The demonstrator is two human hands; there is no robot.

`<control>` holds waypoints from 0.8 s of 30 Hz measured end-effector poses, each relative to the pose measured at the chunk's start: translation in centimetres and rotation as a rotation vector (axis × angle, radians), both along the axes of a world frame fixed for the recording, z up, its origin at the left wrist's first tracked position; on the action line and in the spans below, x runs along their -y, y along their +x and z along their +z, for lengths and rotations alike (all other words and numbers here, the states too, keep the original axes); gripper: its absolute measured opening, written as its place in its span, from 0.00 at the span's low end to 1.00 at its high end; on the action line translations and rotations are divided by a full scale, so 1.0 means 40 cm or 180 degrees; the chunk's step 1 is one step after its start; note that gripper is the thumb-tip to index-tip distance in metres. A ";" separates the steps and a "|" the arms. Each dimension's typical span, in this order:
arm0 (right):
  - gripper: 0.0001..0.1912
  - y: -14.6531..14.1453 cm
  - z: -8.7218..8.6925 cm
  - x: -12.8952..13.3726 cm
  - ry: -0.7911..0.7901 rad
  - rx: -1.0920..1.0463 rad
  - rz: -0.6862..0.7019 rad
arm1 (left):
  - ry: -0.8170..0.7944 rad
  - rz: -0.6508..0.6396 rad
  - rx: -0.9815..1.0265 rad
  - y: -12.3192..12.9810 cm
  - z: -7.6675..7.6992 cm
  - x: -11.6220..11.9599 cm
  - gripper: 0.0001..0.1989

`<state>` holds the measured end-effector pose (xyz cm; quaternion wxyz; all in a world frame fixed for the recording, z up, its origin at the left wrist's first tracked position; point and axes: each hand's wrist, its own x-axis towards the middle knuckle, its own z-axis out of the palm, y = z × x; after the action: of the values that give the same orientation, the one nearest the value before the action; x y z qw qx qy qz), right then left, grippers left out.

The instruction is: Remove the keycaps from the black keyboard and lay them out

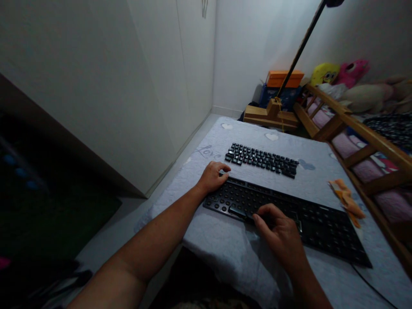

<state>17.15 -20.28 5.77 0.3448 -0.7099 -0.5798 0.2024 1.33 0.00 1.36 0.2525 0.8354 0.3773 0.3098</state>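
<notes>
A black keyboard [267, 195] lies on the cloth, its left part showing bare round key sockets. My left hand [213, 177] is at its far left corner, thumb on the edge and fingers curled beside it. Over the near edge, my right hand [281, 231] is closed, thumb and forefinger at the right end of the long black space bar [238, 212]. The fingertips partly hide that end, and the hand covers some sockets. Beyond the keyboard, loose black keycaps [260, 159] lie in keyboard-like rows.
A pale patterned cloth [209, 231] covers the surface. An orange cloth [347, 199] lies at the right, near a wooden bed rail [370, 128]. A cable [370, 283] runs off the keyboard's near right. Left stands a white cabinet [154, 86]; behind is a wooden stand [270, 113].
</notes>
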 end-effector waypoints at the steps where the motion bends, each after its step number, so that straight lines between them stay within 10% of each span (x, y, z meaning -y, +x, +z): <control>1: 0.11 0.000 0.001 0.000 -0.0010 -0.0005 -0.0008 | 0.0002 -0.0004 -0.0005 -0.001 0.001 0.000 0.09; 24: 0.13 0.007 0.004 -0.029 -0.0343 -0.0051 -0.0118 | -0.0043 -0.0040 -0.0042 0.000 0.006 0.003 0.09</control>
<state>17.44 -19.11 5.92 0.3144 -0.7365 -0.5520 0.2326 1.32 -0.13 1.61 0.2576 0.8381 0.3757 0.3002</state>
